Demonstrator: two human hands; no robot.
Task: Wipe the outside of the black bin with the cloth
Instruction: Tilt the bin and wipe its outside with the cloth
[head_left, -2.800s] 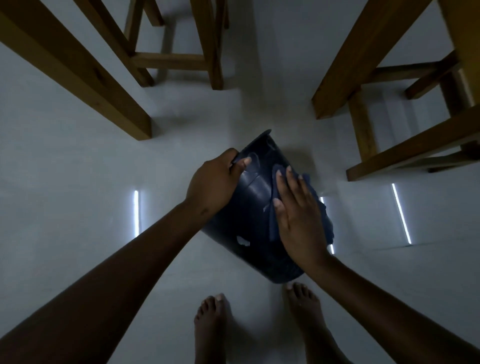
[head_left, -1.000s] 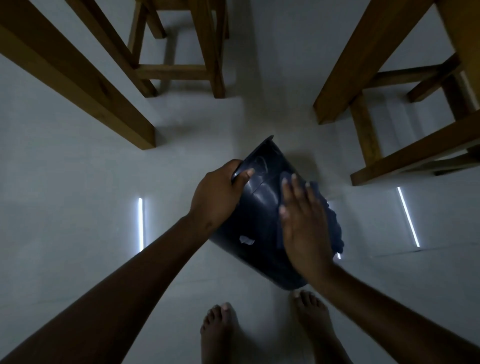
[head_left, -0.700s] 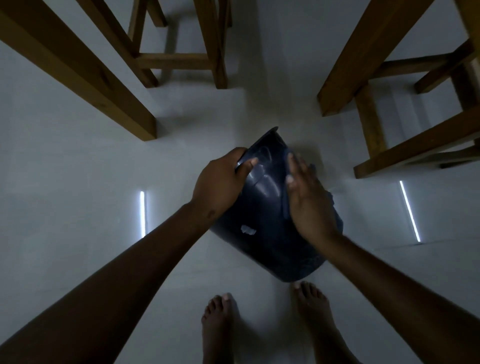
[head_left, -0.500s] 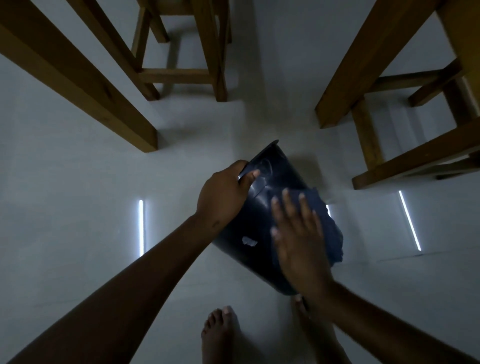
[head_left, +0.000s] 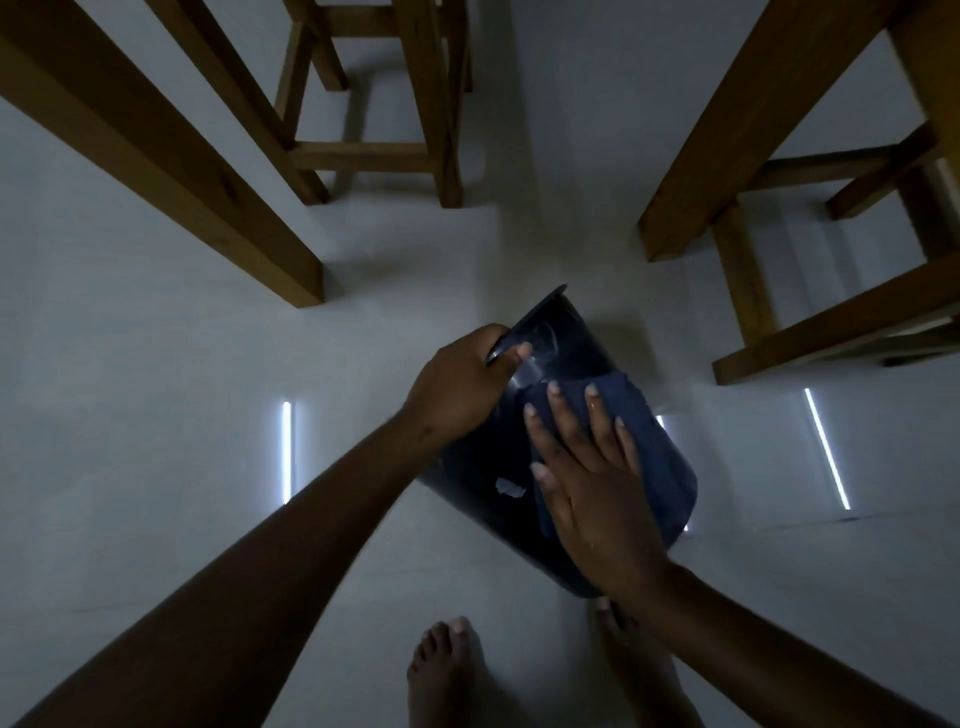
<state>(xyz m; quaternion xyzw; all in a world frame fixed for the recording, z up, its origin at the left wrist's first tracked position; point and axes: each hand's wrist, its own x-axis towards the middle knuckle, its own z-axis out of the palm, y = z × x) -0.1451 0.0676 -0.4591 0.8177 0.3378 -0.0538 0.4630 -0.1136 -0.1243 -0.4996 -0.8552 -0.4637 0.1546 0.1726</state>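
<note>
While the black bin (head_left: 566, 364) is held tilted off the pale floor (head_left: 156, 389), its long axis is seen to run from the rim, up and left in the head view, down to the base near the bare feet (head_left: 447, 670). The rim is gripped by the left hand (head_left: 457, 387), fingers curled shut over its edge. The right hand (head_left: 587, 493) is laid flat, fingers spread and extended, pressing the dark cloth (head_left: 654, 457) against the bin's outer wall; the cloth is pinned under the palm rather than pinched. The unwiped wall lies ahead of the fingers (head_left: 558, 410) toward the rim, and to their left, where a pale scrap (head_left: 509, 488) is stuck. The right hand is the nearer to both.

Against the frame half a second back, the bin and the left grip are matched closely; the right hand and cloth are found a little nearer the rim. Wooden furniture legs (head_left: 182, 156) stand well apart from the work.
</note>
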